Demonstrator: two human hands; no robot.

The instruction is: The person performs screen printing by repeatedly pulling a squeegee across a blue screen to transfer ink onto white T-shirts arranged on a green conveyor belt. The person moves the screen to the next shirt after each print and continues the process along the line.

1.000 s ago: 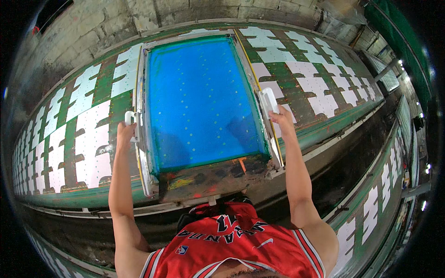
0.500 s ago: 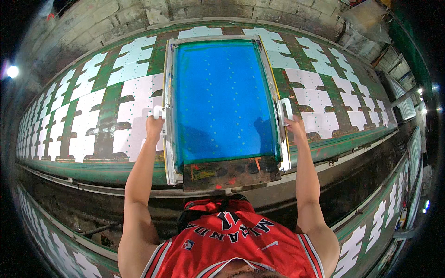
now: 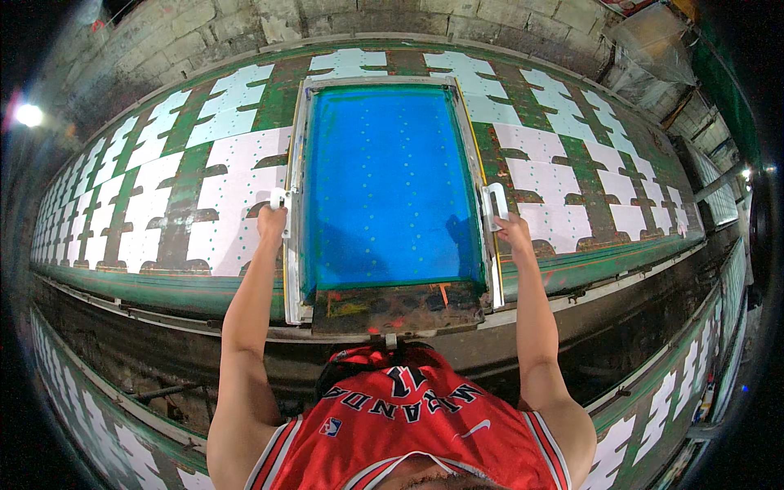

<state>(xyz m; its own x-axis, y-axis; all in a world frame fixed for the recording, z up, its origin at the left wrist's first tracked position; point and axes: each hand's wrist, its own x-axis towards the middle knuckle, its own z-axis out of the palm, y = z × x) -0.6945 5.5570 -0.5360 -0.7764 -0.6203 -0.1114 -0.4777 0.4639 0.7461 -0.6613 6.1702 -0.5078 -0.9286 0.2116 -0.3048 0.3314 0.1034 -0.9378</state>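
Note:
A printing screen (image 3: 384, 188) with blue mesh and rows of small pale green dots lies in front of me, over the long table. Its pale frame has a white handle (image 3: 278, 198) on the left side and another white handle (image 3: 495, 206) on the right. My left hand (image 3: 272, 220) is closed round the left handle. At the lower end of the right handle, my right hand (image 3: 514, 233) has its fingers curled onto it. White cut fabric pieces (image 3: 237, 184) with green dots lie flat to both sides of the screen. Whatever lies under the mesh is hidden.
The long green table (image 3: 188, 298) stretches left and right, with a pale rail along its near edge. A second table (image 3: 155, 453) with white pieces runs behind me. A block wall (image 3: 343, 23) stands beyond the far edge. Plastic sheeting (image 3: 653, 49) hangs far right.
The screen's far edge has come nearer to me, and the screen looks slightly smaller and lower. A small metal piece now shows at its near edge. Both hands stay on the handles.

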